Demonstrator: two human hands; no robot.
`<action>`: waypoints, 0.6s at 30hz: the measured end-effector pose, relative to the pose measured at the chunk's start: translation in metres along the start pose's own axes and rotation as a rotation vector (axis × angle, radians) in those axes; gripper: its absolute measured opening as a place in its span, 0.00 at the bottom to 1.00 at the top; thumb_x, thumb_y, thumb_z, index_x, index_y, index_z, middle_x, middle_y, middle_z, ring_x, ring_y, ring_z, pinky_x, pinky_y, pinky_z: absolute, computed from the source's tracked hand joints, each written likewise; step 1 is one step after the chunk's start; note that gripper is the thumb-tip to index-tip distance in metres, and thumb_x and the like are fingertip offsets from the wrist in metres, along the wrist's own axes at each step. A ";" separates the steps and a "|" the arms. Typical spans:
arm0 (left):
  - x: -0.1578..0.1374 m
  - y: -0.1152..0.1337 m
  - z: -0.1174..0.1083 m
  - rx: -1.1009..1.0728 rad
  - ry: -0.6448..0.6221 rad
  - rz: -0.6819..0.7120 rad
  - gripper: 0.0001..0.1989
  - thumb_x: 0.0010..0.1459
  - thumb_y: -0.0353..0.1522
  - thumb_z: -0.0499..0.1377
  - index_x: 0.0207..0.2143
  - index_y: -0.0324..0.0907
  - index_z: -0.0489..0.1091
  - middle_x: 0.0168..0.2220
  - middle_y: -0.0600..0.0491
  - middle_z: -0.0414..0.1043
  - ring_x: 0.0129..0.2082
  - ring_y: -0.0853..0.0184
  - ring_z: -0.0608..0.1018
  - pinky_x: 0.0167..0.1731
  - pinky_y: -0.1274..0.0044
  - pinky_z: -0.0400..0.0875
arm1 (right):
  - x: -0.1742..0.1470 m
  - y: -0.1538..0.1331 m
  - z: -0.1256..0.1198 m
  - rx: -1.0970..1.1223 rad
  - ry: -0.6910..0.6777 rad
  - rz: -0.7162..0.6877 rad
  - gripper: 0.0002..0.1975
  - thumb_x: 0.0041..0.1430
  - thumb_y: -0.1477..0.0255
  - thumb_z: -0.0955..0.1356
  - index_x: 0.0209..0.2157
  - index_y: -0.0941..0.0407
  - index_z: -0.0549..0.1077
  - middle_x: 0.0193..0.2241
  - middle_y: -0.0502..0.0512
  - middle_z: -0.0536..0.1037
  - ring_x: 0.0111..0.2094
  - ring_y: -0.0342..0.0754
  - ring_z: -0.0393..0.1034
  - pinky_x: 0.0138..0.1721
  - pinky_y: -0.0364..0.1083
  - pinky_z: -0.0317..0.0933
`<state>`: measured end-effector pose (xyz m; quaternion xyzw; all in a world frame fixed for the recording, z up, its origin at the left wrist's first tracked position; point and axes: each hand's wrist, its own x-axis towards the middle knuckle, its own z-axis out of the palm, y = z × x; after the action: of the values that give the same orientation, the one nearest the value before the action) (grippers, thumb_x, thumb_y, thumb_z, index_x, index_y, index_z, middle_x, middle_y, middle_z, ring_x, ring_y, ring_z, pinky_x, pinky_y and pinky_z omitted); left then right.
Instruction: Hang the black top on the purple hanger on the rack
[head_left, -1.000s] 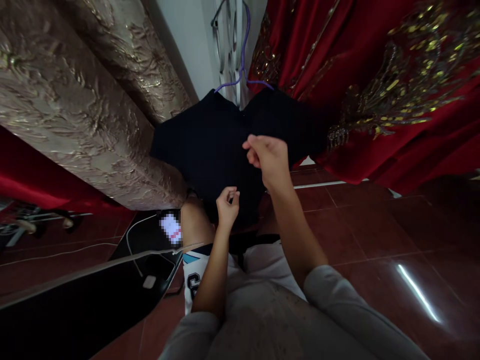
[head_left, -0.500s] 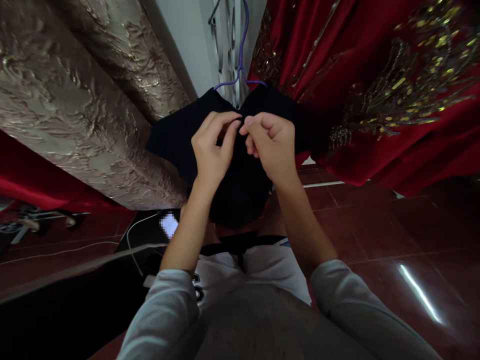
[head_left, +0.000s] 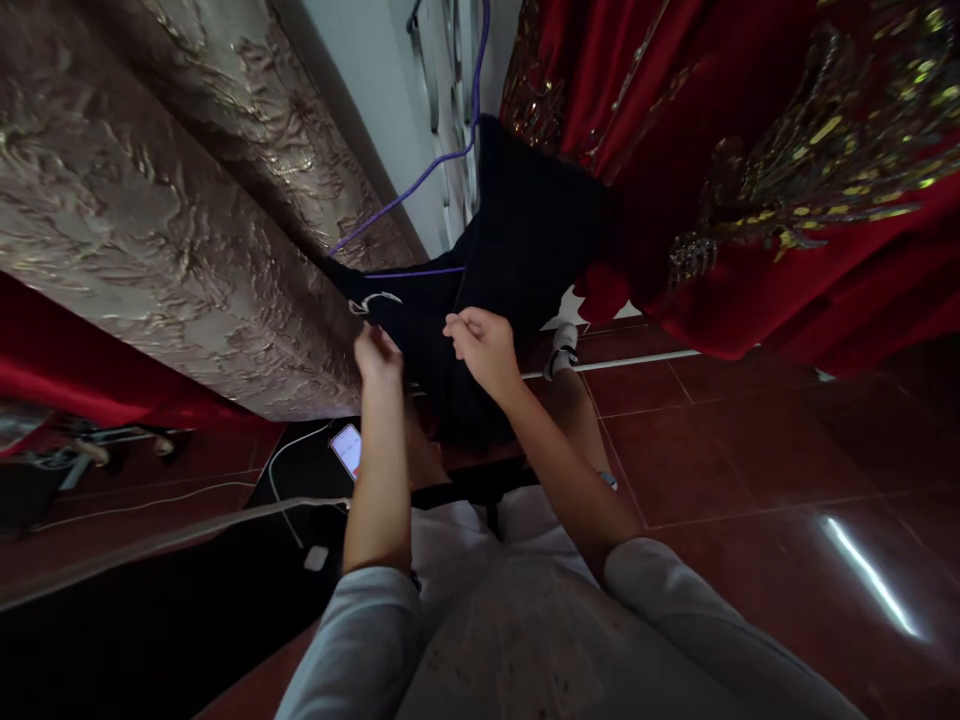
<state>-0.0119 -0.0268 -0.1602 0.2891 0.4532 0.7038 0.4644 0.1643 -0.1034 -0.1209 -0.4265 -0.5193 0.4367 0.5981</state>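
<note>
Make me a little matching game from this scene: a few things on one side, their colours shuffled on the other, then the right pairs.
Things:
1. hanger
2. garment that the left hand and right hand grip
3. curtain with gold embroidery
4. drape on the left

Colours:
A. red
B. beige-gold
C. purple
D. black

Pairs: 1-C, 2-D, 3-A, 4-B
</note>
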 end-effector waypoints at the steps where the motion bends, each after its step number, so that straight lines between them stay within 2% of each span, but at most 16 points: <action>1: -0.013 -0.018 0.000 0.054 -0.029 -0.013 0.10 0.65 0.32 0.56 0.29 0.40 0.67 0.25 0.55 0.70 0.31 0.68 0.76 0.38 0.77 0.70 | -0.004 0.006 -0.007 0.047 0.037 0.041 0.15 0.62 0.61 0.68 0.25 0.56 0.71 0.16 0.45 0.63 0.19 0.39 0.57 0.23 0.42 0.50; 3: -0.037 -0.045 0.003 0.173 -0.131 -0.028 0.09 0.57 0.29 0.62 0.25 0.40 0.68 0.21 0.57 0.68 0.25 0.69 0.72 0.32 0.78 0.68 | -0.017 0.025 -0.029 0.066 0.180 0.126 0.15 0.61 0.59 0.68 0.28 0.56 0.72 0.18 0.46 0.66 0.18 0.39 0.57 0.21 0.42 0.50; 5: -0.053 -0.055 0.010 0.269 -0.252 -0.019 0.07 0.52 0.27 0.66 0.24 0.38 0.71 0.22 0.57 0.69 0.25 0.70 0.71 0.30 0.79 0.65 | -0.036 0.045 -0.055 -0.015 0.367 0.174 0.17 0.62 0.57 0.66 0.29 0.56 0.71 0.21 0.48 0.67 0.19 0.40 0.56 0.21 0.43 0.50; 7: -0.062 -0.050 0.024 0.318 -0.358 0.009 0.05 0.54 0.27 0.67 0.27 0.38 0.73 0.24 0.57 0.71 0.27 0.71 0.72 0.32 0.80 0.66 | -0.053 0.060 -0.076 -0.096 0.494 0.170 0.17 0.63 0.57 0.66 0.29 0.56 0.70 0.24 0.51 0.69 0.23 0.43 0.60 0.26 0.45 0.57; 9: -0.071 -0.037 0.041 0.345 -0.464 0.096 0.05 0.59 0.31 0.65 0.31 0.39 0.74 0.27 0.56 0.71 0.29 0.71 0.72 0.34 0.80 0.67 | -0.063 0.066 -0.085 -0.196 0.541 0.116 0.15 0.60 0.58 0.69 0.34 0.57 0.72 0.32 0.56 0.73 0.33 0.48 0.67 0.38 0.49 0.64; 11: -0.083 -0.021 0.059 0.383 -0.585 0.213 0.06 0.64 0.34 0.63 0.36 0.40 0.74 0.29 0.56 0.71 0.30 0.70 0.73 0.35 0.80 0.68 | -0.062 0.064 -0.082 -0.318 0.439 0.028 0.22 0.54 0.58 0.73 0.45 0.57 0.73 0.44 0.61 0.76 0.46 0.54 0.69 0.50 0.54 0.65; 13: -0.096 -0.008 0.072 0.419 -0.676 0.326 0.08 0.66 0.37 0.61 0.39 0.41 0.74 0.32 0.54 0.73 0.33 0.69 0.75 0.37 0.78 0.70 | -0.051 0.058 -0.072 -0.353 0.180 -0.018 0.29 0.52 0.60 0.74 0.53 0.57 0.70 0.51 0.62 0.75 0.52 0.56 0.69 0.56 0.56 0.64; 15: -0.104 0.002 0.076 0.454 -0.674 0.447 0.09 0.67 0.38 0.61 0.40 0.42 0.74 0.37 0.52 0.74 0.39 0.66 0.77 0.42 0.77 0.71 | -0.039 0.049 -0.062 -0.265 -0.044 0.017 0.22 0.57 0.63 0.70 0.51 0.57 0.72 0.47 0.60 0.78 0.48 0.55 0.72 0.53 0.55 0.66; 17: -0.105 0.008 0.069 0.485 -0.665 0.545 0.12 0.69 0.42 0.59 0.42 0.42 0.74 0.43 0.49 0.73 0.46 0.64 0.76 0.50 0.74 0.71 | -0.028 0.035 -0.059 -0.186 -0.134 0.082 0.12 0.60 0.65 0.65 0.41 0.56 0.75 0.36 0.56 0.79 0.37 0.52 0.73 0.42 0.52 0.70; 18: -0.103 0.009 0.061 0.509 -0.700 0.546 0.15 0.70 0.44 0.56 0.46 0.43 0.73 0.47 0.47 0.73 0.50 0.62 0.75 0.53 0.72 0.70 | -0.023 0.027 -0.061 -0.173 -0.169 0.098 0.10 0.60 0.66 0.64 0.35 0.56 0.75 0.31 0.55 0.77 0.32 0.50 0.72 0.36 0.51 0.70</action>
<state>0.0767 -0.0998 -0.1248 0.7194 0.3353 0.5278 0.3024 0.2208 -0.1225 -0.1589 -0.4629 -0.5820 0.4535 0.4912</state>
